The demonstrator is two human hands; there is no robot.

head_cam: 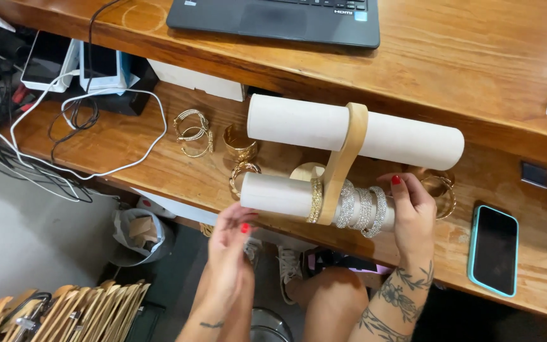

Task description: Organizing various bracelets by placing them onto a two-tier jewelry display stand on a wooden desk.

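Right hand (413,212) on bracelet stand (343,161)

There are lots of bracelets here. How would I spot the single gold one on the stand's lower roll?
Find the wooden two-tier bracelet stand on the wooden shelf, with two cream padded rolls. On the lower roll, between the left hand and right hand, look just left of the upright. The gold bangle sits there alone; the sparkling silver bangles cluster right of the upright.

Bracelets (362,208) on stand's lower roll (276,194); phone (493,249) right; laptop (276,19) behind
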